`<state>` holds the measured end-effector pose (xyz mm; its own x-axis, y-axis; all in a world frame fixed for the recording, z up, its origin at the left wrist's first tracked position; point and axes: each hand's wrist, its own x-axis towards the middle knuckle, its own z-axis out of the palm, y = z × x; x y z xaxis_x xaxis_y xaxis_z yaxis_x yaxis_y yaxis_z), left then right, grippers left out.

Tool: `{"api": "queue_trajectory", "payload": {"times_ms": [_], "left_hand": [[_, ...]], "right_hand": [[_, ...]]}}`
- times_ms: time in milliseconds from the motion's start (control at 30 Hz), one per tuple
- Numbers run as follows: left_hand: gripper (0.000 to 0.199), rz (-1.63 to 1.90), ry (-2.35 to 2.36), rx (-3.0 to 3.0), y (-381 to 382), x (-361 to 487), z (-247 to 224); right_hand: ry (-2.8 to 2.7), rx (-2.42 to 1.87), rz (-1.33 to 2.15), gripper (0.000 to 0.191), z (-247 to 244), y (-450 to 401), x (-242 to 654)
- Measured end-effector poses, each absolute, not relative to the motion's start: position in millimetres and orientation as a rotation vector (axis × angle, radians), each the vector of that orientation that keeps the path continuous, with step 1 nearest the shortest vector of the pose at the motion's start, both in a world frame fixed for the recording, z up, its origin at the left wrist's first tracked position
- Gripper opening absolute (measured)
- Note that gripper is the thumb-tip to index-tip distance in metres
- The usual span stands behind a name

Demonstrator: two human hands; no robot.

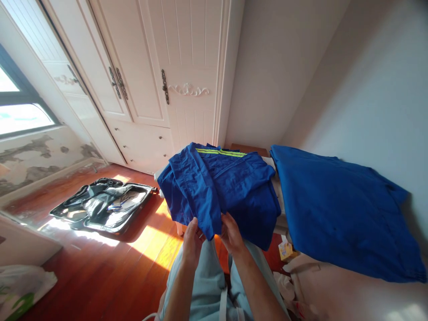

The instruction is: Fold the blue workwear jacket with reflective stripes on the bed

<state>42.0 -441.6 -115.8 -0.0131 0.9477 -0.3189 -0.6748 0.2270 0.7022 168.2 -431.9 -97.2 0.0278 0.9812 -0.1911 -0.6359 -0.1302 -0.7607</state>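
A blue work jacket (247,191) with yellow-green stripes lies spread on a surface in front of me, mostly hiding what is under it. One sleeve (200,191) runs down across its front toward my legs. My left hand (192,238) is closed on the left edge of that sleeve's end. On the opposite edge, my right hand (231,234) pinches the cloth between thumb and fingers. The sleeve end hangs between both hands, just above my knees. To the right lies another blue garment (341,214), laid flat, touched by neither hand.
An open suitcase (103,205) with things inside lies on the wooden floor at left. A white wardrobe (140,80) stands behind the jacket. At lower left sits a plastic bag (26,285). A small yellow box (286,250) is near the right garment's lower edge.
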Motion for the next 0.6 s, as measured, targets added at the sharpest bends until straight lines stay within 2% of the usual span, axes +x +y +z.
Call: {"api": "queue_trajectory", "payload": {"times_ms": [167, 300, 467, 600], "left_hand": [[0.028, 1.397, 0.934, 0.382, -440.9, 42.7, -82.5], [0.022, 1.459, 0.853, 0.348, -448.4, 32.0, -65.7], [0.025, 1.340, 0.903, 0.340, -456.2, 36.0, -59.8], [0.023, 1.172, 1.011, 0.256, -463.9, 43.5, -64.5]], "right_hand": [[-0.506, -0.926, 1.469, 0.038, -69.9, -427.5, 164.8], [-0.500, -0.849, 1.441, 0.046, -61.8, -436.6, 173.7], [-0.331, -0.921, 1.469, 0.055, -94.7, -461.3, 179.2], [-0.388, -0.932, 1.422, 0.053, -122.3, -468.8, 181.2]]}}
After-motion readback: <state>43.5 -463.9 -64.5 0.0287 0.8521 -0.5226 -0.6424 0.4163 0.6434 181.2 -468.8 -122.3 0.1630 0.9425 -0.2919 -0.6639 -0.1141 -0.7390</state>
